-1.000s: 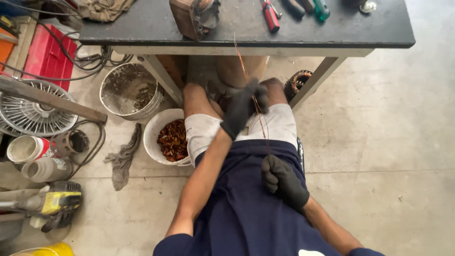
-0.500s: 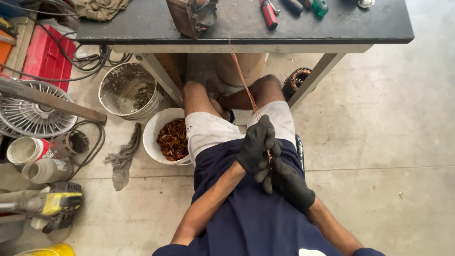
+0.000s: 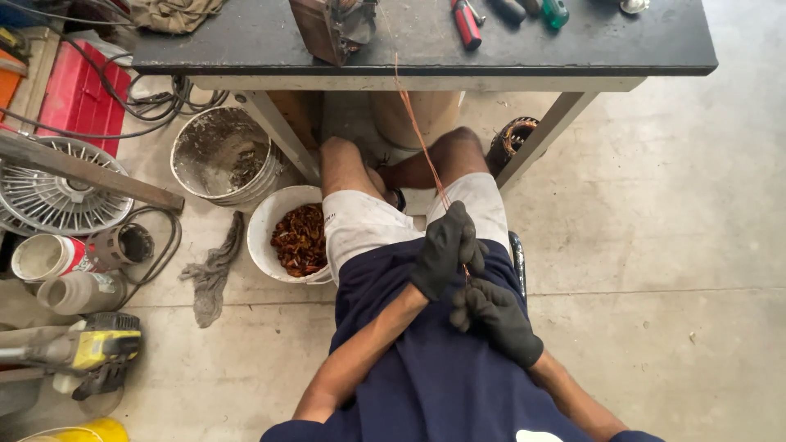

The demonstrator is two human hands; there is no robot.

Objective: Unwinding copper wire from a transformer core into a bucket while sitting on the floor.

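A: Hands, gloved, over the lap: right hand (image 3: 494,319) and left hand (image 3: 444,248), each grip pinching the copper wire (image 3: 419,135).

B: Wire position?

A: Taut, rising to the clamped part (image 3: 332,26) at the table (image 3: 573,57) near edge.

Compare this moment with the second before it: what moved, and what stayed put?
The left hand drew back along the copper wire from near the knees to the lap, meeting the right hand, which barely moved. Both grip the wire. The white bucket and workbench stayed put.
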